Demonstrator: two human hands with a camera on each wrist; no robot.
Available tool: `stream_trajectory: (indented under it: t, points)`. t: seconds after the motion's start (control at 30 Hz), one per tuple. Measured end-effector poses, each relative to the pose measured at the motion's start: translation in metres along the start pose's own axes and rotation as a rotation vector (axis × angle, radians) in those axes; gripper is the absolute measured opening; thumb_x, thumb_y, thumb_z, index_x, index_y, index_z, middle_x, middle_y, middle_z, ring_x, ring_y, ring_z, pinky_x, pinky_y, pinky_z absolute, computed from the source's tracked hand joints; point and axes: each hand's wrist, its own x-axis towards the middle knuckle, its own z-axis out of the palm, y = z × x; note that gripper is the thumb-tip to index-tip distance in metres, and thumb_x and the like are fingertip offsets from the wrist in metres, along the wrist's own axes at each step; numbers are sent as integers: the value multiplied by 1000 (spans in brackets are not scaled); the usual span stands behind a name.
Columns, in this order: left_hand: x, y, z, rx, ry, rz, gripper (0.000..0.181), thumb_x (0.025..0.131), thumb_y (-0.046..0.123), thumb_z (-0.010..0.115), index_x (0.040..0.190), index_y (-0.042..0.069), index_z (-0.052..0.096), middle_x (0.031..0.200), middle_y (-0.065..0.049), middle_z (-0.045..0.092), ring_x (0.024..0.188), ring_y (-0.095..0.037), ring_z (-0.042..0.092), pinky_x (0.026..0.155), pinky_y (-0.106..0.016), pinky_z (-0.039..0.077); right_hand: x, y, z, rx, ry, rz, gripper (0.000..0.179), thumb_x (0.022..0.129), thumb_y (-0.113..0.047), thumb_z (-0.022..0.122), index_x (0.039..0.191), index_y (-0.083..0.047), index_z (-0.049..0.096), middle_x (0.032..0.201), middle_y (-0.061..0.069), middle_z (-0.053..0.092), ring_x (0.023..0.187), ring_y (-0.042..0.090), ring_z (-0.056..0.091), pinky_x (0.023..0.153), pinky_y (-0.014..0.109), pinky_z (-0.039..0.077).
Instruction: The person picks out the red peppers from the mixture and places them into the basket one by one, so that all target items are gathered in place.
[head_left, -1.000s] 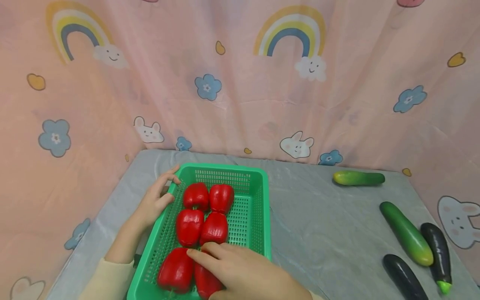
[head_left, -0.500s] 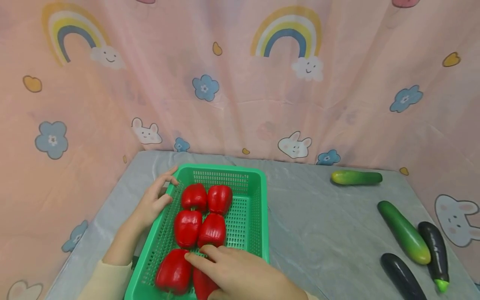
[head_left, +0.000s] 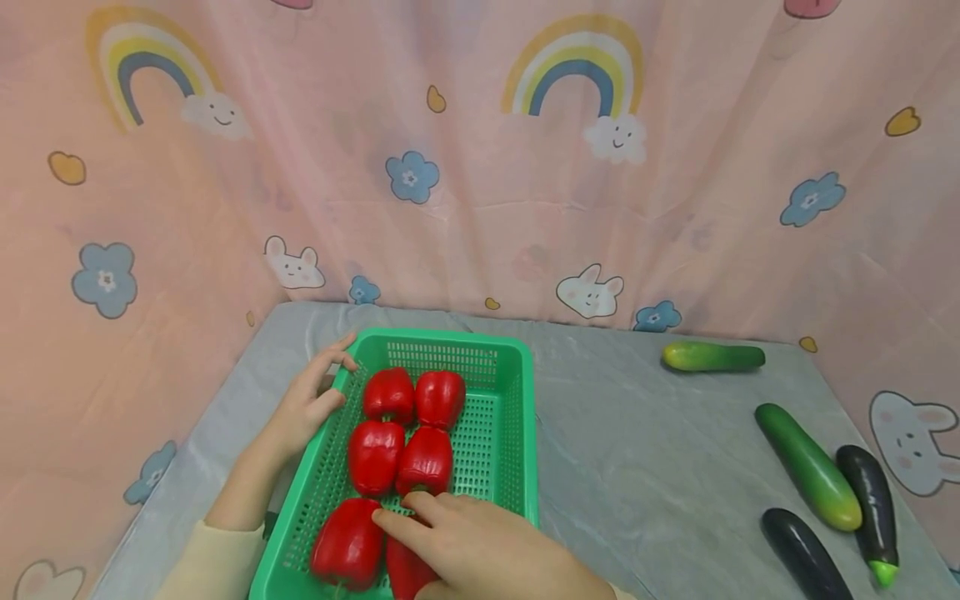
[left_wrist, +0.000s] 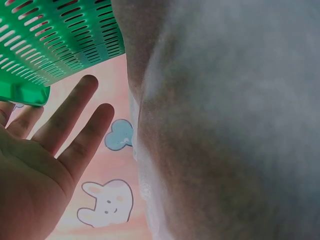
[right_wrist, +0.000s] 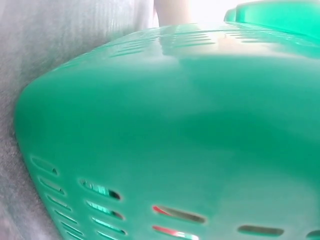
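A green plastic basket (head_left: 533,433) holds several red bell peppers (head_left: 377,457). In the head view, my right hand (head_left: 491,546) reaches over the basket's near part, its fingers curled over a bell pepper (head_left: 406,568) that they partly hide. Beside that one lies another bell pepper (head_left: 348,543). My left hand (head_left: 303,408) touches the basket's left rim near the far corner. The left wrist view has the left hand's (left_wrist: 40,167) fingers straight and spread beside the basket's slotted wall (left_wrist: 75,35). Only the basket's outside (right_wrist: 165,125) fills the right wrist view; the right hand is hidden there.
Right of the basket, on the grey cloth (head_left: 637,450), lie a yellow-green cucumber (head_left: 714,357), a larger green one (head_left: 808,467) and two eggplants (head_left: 870,500). A pink patterned curtain (head_left: 480,225) hangs behind and at both sides.
The head view has shifted slightly, so everything in it sits a little further left than a second ago. Both hands keep their places at the basket and the bell pepper.
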Motion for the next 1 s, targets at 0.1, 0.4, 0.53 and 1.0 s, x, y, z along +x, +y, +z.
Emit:
stream_trajectory:
  t: [0.1, 0.4, 0.53, 1.0]
  points:
    - [0, -1, 0, -4, -1, -2, 34, 90, -6, 52, 121, 7, 58, 174, -17, 37, 87, -32, 72, 67, -32, 55, -1, 1, 0, -49, 14, -24, 89, 87, -44, 91, 163, -26, 49, 135, -10, 63, 112, 3, 60, 86, 19, 55]
    - [3, -3, 3, 29, 6, 45, 34, 89, -7, 52, 120, 4, 60, 172, -19, 40, 148, -47, 47, 103, -60, 49, -6, 0, -3, -11, 77, -14, 81, 93, -46, 85, 162, -22, 51, 142, -7, 61, 121, 6, 57, 90, 20, 55]
    - [4, -3, 3, 36, -1, 37, 33, 91, -8, 53, 120, 4, 62, 172, -17, 41, 144, -43, 49, 97, -49, 54, -10, 0, -7, 28, 89, 2, 75, 98, -46, 80, 162, -21, 51, 144, -6, 60, 123, 6, 55, 87, 16, 54]
    - [1, 14, -11, -74, -62, 44, 46, 103, 1, 51, 148, -5, 54, 179, -15, 26, 162, -48, 21, 123, -70, 27, -53, 20, -51, -131, 488, -73, 59, 109, -49, 61, 161, -21, 53, 158, 2, 57, 144, 22, 54, 111, 44, 53]
